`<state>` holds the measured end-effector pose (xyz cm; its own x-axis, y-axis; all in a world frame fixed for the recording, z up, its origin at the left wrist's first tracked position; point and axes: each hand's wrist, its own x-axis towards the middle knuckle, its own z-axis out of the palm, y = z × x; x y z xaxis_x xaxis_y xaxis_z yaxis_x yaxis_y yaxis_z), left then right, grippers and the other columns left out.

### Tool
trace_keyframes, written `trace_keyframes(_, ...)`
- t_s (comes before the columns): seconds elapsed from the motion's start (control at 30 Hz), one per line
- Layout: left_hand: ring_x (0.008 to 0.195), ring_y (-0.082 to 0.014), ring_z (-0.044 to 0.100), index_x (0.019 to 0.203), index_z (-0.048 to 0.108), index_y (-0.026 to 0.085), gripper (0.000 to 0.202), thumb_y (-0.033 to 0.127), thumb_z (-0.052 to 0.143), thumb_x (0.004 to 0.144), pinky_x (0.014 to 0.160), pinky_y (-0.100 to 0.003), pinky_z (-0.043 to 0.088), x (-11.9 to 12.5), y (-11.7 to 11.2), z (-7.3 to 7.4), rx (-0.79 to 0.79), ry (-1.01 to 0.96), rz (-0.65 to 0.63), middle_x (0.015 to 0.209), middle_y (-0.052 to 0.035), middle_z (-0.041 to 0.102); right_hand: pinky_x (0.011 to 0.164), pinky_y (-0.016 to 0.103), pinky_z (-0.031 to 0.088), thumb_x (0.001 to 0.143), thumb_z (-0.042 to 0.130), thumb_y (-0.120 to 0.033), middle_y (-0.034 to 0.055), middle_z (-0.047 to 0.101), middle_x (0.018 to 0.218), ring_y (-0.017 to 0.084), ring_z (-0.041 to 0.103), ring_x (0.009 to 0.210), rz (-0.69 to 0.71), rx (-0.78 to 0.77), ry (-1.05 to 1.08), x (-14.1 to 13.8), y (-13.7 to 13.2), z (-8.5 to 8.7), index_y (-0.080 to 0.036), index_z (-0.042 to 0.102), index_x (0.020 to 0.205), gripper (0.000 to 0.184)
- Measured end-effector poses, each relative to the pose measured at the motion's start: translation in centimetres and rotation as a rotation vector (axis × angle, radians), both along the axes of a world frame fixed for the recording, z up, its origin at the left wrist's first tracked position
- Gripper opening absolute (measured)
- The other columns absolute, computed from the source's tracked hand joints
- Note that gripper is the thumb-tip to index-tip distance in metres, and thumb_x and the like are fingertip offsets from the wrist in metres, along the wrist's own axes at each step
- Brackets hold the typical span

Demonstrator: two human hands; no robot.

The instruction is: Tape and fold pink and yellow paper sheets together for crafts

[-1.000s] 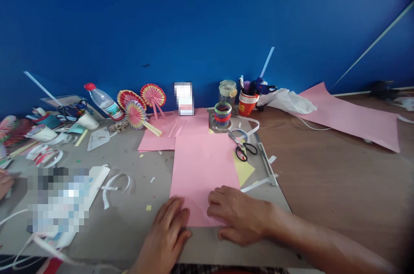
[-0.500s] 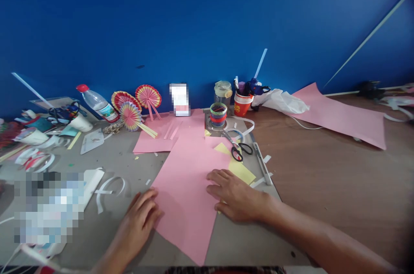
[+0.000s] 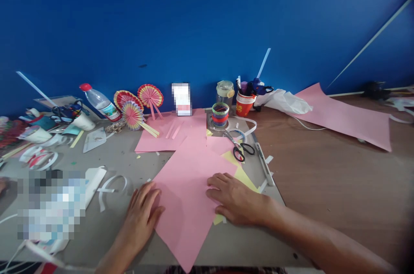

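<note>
A large sheet of pink paper (image 3: 184, 183) lies askew in front of me, one corner pointing at the near table edge. Along its left edge rests my left hand (image 3: 142, 207), open, fingertips on the paper. My right hand (image 3: 234, 200) lies open and flat over the right part of the sheet, fingers stretched toward its middle. Yellow paper (image 3: 245, 178) shows beneath the sheet's right side. Just beyond my right hand are black-handled scissors (image 3: 239, 152) and a white utility knife (image 3: 264, 164).
Folded paper fans (image 3: 149, 96) and a bottle (image 3: 100, 103) stand at the back left. A phone (image 3: 181, 99) leans on the blue wall. Ribbon rolls (image 3: 220, 115) and a red cup (image 3: 245, 105) of tools are behind. Another pink sheet (image 3: 349, 118) lies right.
The pink sheet has turned under my hands: its near corner has swung left and its right corner has moved out over the yellow paper. Both hands stay on it.
</note>
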<state>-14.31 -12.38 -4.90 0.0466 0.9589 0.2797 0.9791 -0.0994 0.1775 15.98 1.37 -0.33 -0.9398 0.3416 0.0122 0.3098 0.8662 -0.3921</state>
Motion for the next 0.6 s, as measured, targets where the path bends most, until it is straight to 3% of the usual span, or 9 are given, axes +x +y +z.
trace_keyframes(0.2,0.130,-0.0289,0.043,0.122,0.055,0.021,0.037,0.036,0.054,0.088,0.105,-0.050,0.040,0.5,-1.0,0.4,-0.091,0.048,-0.042,0.138,-0.0119,0.049,0.093,0.040,0.041,0.080,0.063,-0.025,0.0119,0.055,0.116,0.025,0.048,0.108,-0.006,-0.016,0.021,0.0,0.3,-0.1,-0.015,0.062,0.101,0.023)
trace_keyframes(0.37,0.116,-0.0219,0.057,0.116,0.062,0.027,0.030,0.037,0.055,0.088,0.095,-0.034,0.051,0.5,-1.9,1.5,-0.154,-0.034,-0.095,0.126,-0.0059,0.060,0.102,0.046,0.035,0.080,0.056,-0.015,0.0142,0.056,0.119,0.027,0.045,0.118,-0.072,0.009,0.060,0.6,1.1,0.2,-0.015,0.064,0.102,0.023)
trace_keyframes(0.47,0.113,-0.0181,0.060,0.120,0.060,0.029,0.031,0.032,0.050,0.091,0.094,-0.028,0.051,0.5,-2.1,2.8,-0.165,-0.101,-0.110,0.125,-0.0047,0.061,0.109,0.051,0.026,0.077,0.062,-0.023,0.0156,0.048,0.135,0.031,0.034,0.132,0.005,-0.117,0.042,1.2,1.0,1.1,-0.018,0.061,0.119,0.042)
trace_keyframes(0.53,0.124,-0.0219,0.052,0.127,0.056,0.032,0.038,0.032,0.054,0.089,0.098,-0.033,0.049,0.5,-2.1,3.7,-0.213,-0.066,-0.144,0.136,-0.0042,0.055,0.111,0.056,0.020,0.073,0.067,-0.035,0.0178,0.035,0.147,0.036,0.021,0.140,0.119,-0.234,-0.021,1.6,0.5,1.5,-0.020,0.050,0.135,0.065)
trace_keyframes(0.6,0.135,-0.0297,0.037,0.136,0.046,0.036,0.059,0.040,0.065,0.081,0.099,-0.043,0.047,0.7,-2.2,4.6,-0.312,0.008,-0.224,0.145,-0.0038,0.045,0.111,0.060,0.015,0.070,0.070,-0.040,0.0207,0.023,0.153,0.040,0.012,0.142,0.197,-0.308,-0.075,2.0,-0.4,1.4,-0.020,0.039,0.143,0.081)
